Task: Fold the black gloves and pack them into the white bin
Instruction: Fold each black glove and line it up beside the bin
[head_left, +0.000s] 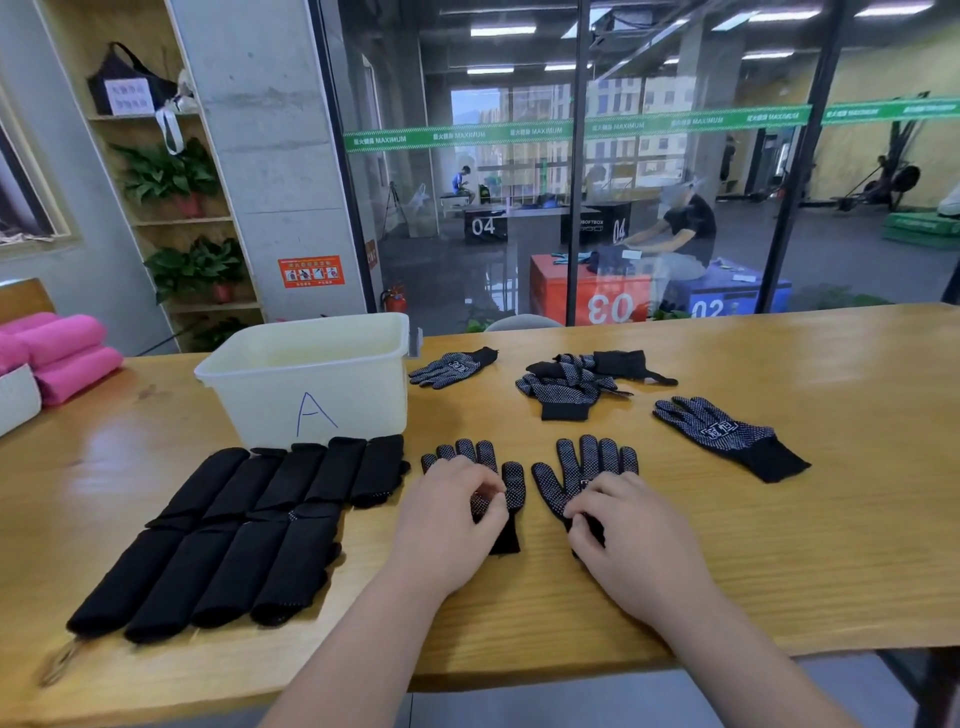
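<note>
L hand (448, 514): rests on left glove (511, 480), fingers bent, thumb and fingertips nipping the fabric at the palm area; covers most of that glove's palm.
R hand (626, 532): on right glove (576, 467), fingers curled in, tips gripping fabric at the lower palm/cuff edge.
Left glove: flat on table (779, 545), dotted side up, fingers pointing away from the person, cuff toward the person, just R of the folded stack.
Right glove: flat, dotted side up, fingers spread and pointing away; beside left glove, thumbs facing each other, not touching.
Folded gloves (234, 525): black bundles in two rows, front L of table; back row touches the bin's front wall, or nearly so.
White bin (363, 384): upright, behind folded rows, blue "A" on front; what is inside can't be told from this angle.
Loose pile (566, 387): several gloves heaped, mid-table, behind the right glove.
Single glove nr bin (452, 366): dotted side up, just R of bin.
Single glove far R (727, 436): flat, dotted side up, cuff toward front R, apart from the pile.
Pink rolls (62, 353): stacked at far L edge of table.
</note>
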